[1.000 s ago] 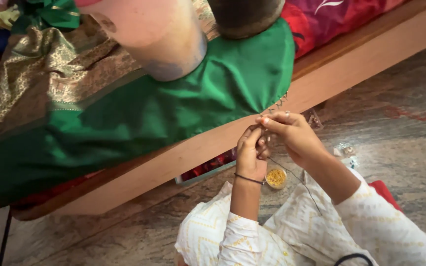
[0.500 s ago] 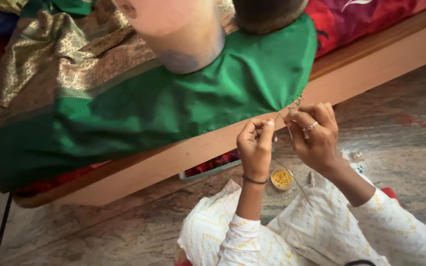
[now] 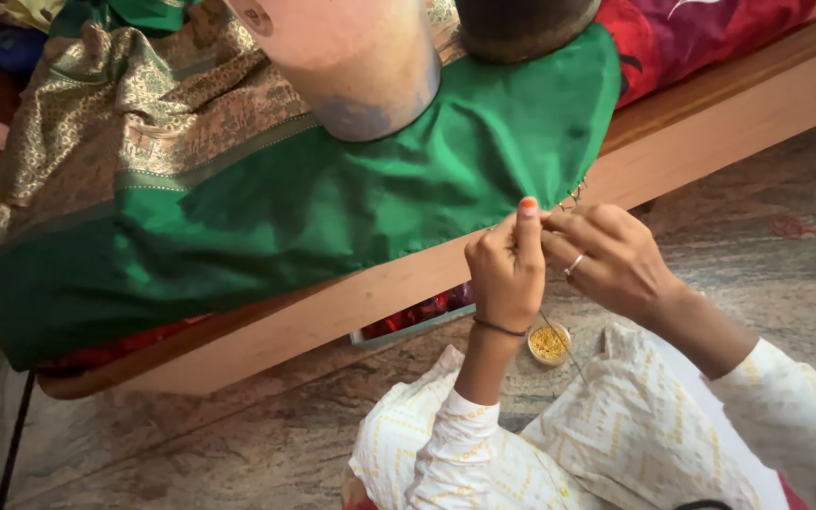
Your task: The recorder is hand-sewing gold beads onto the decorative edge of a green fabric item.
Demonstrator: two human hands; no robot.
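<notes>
Head view, both hands' fingers pinching green cloth (image 3: pixel 351 198) edge (thread trailing), metal pot (image 3: pixel 351 66) above, bead dish (image 3: pixel 549 343) below.

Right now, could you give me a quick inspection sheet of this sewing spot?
Surface: wooden bed frame over a stone floor.
Job's things: green cloth with gold border, draped over the frame; thin thread running down from the hands.
Clutter: two metal pots weighing the cloth down; small cup of yellow beads on the floor.
Hands: left hand and right hand pinch the cloth's corner edge.
Cables: dark cord at the left.
Surroundings: red bedding.
</notes>
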